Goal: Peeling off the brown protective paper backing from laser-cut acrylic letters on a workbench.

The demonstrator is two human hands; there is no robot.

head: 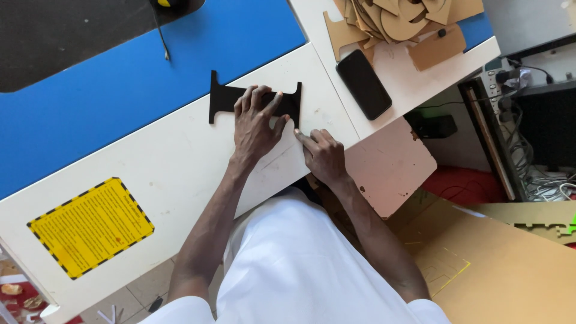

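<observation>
Seen from overhead, a person in a white garment leans over a white table [180, 174] with a blue top panel. The left hand [257, 123] lies flat, fingers spread, on a black cut-out shape [225, 99] that rests near the table's front edge, just below the blue panel. The palm covers the middle of the shape, so its full outline cannot be made out; only the notched left end and a strip at the right end show. The right hand [323, 155] sits just beside it at the table's edge, fingers curled, the forefinger stretched toward the shape's lower right corner. Whether that grip closes on a tool is hidden by the knuckles and cannot be told.

A dark phone [363, 84] lies face up on the neighbouring white surface, well apart from the hands. Beyond it a heap of brown cardboard pieces [396, 21] is cut off by the upper frame. A yellow label [90, 227] with a striped border is stuck to the table at lower left; its print is too small to read. Large cardboard sheets [504, 270] lie at lower right.
</observation>
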